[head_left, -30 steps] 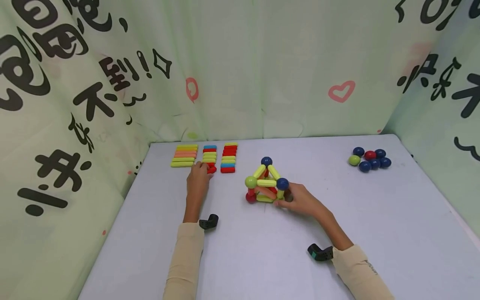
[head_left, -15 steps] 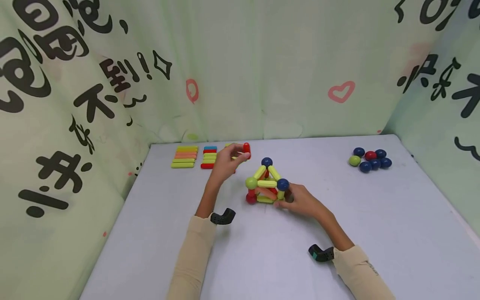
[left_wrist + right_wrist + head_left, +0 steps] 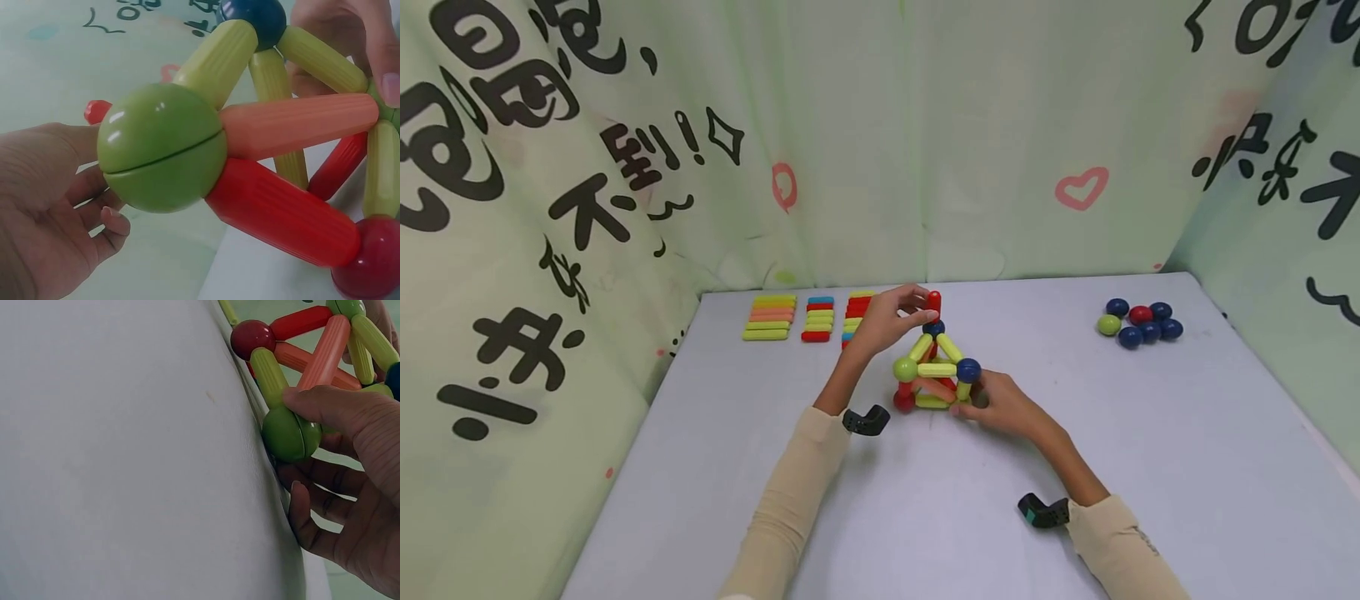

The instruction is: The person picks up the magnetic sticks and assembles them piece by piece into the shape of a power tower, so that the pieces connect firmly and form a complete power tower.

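Note:
A frame of coloured rods and balls (image 3: pixel 937 370) stands on the table in the head view. My left hand (image 3: pixel 891 318) pinches a red rod (image 3: pixel 934 302) upright at the dark blue ball (image 3: pixel 934 327) on the frame's far top corner. In the left wrist view the frame's green ball (image 3: pixel 162 147) hides part of that hand's fingers. My right hand (image 3: pixel 1000 400) holds the frame's near right lower corner. The right wrist view shows its thumb and fingers around a green ball (image 3: pixel 291 434), where a yellow-green rod (image 3: pixel 270 376) and an orange rod (image 3: pixel 325 353) meet.
Rows of yellow, orange, red and blue rods (image 3: pixel 769 317) lie at the table's back left, the rightmost row partly behind my left hand. Several loose balls (image 3: pixel 1150 332), mostly dark blue, sit at the back right. A printed curtain (image 3: pixel 925 142) hangs behind the table (image 3: pixel 940 517).
My left hand has picked a red rod from the middle row and carried it right to the frame's top blue ball. My right hand stays on the frame's lower corner.

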A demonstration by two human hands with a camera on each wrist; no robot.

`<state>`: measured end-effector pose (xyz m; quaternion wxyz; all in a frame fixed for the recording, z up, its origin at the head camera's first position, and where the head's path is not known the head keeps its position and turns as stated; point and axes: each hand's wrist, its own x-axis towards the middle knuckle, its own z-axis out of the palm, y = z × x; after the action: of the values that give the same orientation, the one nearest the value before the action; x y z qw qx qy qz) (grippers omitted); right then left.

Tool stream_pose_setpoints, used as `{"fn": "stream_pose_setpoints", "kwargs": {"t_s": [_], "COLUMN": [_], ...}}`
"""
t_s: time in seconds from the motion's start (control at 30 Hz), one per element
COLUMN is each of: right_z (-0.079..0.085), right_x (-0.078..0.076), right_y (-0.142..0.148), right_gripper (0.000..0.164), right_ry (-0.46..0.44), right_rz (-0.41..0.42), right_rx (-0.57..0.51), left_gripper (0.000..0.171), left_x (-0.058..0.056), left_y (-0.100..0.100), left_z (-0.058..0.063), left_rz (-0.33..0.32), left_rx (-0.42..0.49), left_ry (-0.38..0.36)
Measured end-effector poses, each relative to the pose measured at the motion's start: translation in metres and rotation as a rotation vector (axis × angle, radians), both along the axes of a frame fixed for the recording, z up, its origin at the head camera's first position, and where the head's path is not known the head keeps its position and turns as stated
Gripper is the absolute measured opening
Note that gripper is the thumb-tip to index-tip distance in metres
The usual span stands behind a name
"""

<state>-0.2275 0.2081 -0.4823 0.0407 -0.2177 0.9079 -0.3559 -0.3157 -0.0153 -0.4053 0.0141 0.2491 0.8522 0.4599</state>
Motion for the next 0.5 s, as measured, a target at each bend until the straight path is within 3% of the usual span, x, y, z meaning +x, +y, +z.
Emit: {"fn": "stream_pose_setpoints", "kwargs": {"t_s": [0.17, 0.3, 0.37, 0.5], "right_z": [-0.003, -0.004, -0.004, -0.002], "right_x": [0.000, 0.000, 0.000, 0.001], "right_y": [0.000, -0.003, -0.004, -0.007], "right_gripper": [0.034, 0.032, 0.032, 0.032], "right_ry": [0.024, 0.031, 0.034, 0.034], "right_rz": [-0.001, 0.007, 0.009, -0.013], "right_rx": [-0.009, -0.018, -0.024, -0.032], "left_gripper": [0.036, 0.034, 0.029, 0.018], "left_x": [0.000, -0.002, -0.003, 0.000], "left_y": [0.000, -0.016, -0.028, -0.051], "left_z": [-0.001, -0.012, -0.020, -0.036], "left_rz": [-0.008, 0.076, 0.156, 0.301], "left_rx": [-0.010, -0.010, -0.081, -0.370], "left_ry": [0.007, -0.010, 0.010, 0.061]}}
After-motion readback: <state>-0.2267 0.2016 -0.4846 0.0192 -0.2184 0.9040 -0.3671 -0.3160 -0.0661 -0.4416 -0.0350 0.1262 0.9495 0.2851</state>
